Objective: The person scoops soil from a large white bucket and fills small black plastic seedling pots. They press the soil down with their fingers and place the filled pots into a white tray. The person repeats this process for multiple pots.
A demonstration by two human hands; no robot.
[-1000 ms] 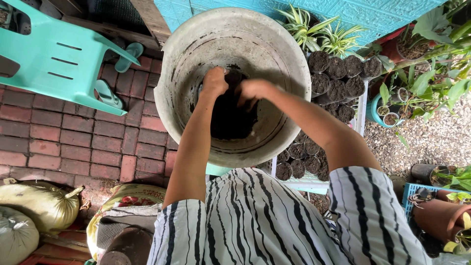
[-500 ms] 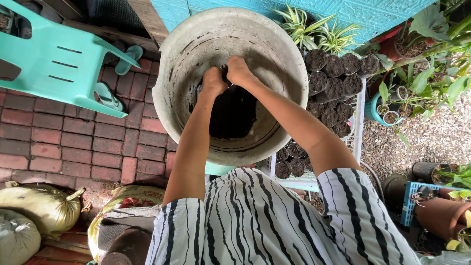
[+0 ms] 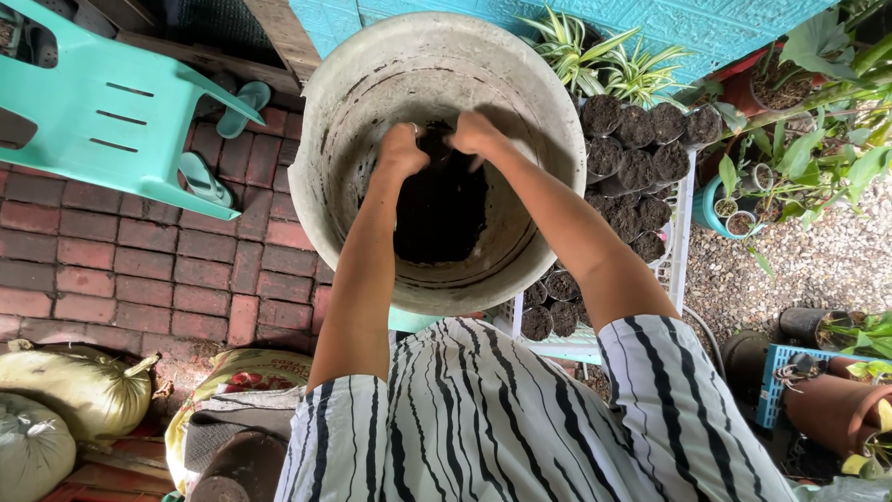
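Now both my hands deep in grey tub (image 3: 548, 121), on dark soil (image 3: 441, 218) heaped at tub's far wall. Left hand (image 3: 401, 151) and right hand (image 3: 474, 133) curled, gripping soil. Step: gathering soil. Next, I judge: firm scoop, lift clear of rim toward filled black bags (image 3: 632, 167) at tub's right.

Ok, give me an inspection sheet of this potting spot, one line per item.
Surface: red brick paving, gravel at right.
Job's things: large grey tub holding dark soil.
Clutter: soil-filled nursery bags on a white rack, turquoise chair, sandals, sacks, terracotta pot.
Hands: left hand and right hand both in the tub, at the soil; grip unclear.
Cables: nothing seen.
Surroundings: potted plants, turquoise wall.
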